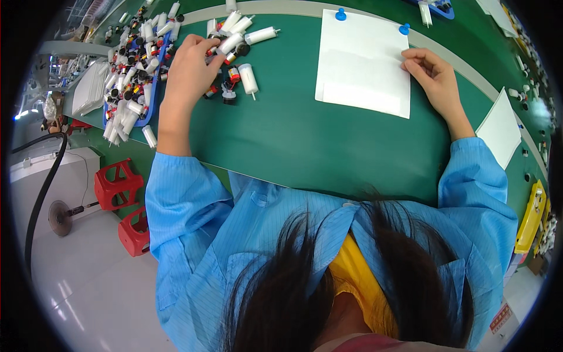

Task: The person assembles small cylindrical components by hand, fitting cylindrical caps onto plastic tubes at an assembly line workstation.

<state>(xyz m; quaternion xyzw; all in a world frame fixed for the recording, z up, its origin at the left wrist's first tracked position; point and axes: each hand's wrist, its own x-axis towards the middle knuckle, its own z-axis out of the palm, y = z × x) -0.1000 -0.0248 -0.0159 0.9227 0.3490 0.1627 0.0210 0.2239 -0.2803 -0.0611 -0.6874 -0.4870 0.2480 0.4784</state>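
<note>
My left hand is in a loose pile at the back left of the table, thumb and index finger closed around a small dark part; the fingers hide most of it. Beside it lie white cylinders with thin pins at their ends, among them one white cylinder close to the hand, and a small red-and-black part. To the right, a white sheet lies flat with two blue knobs along its top edge. My right hand has its thumb and index fingertips together at the sheet's right edge; what they pinch, if anything, is unclear.
A blue tray heaped with white cylinders and dark parts stands at the left table edge. Farther left are stacked white trays and red stools. Another white sheet and a yellow container are at the right.
</note>
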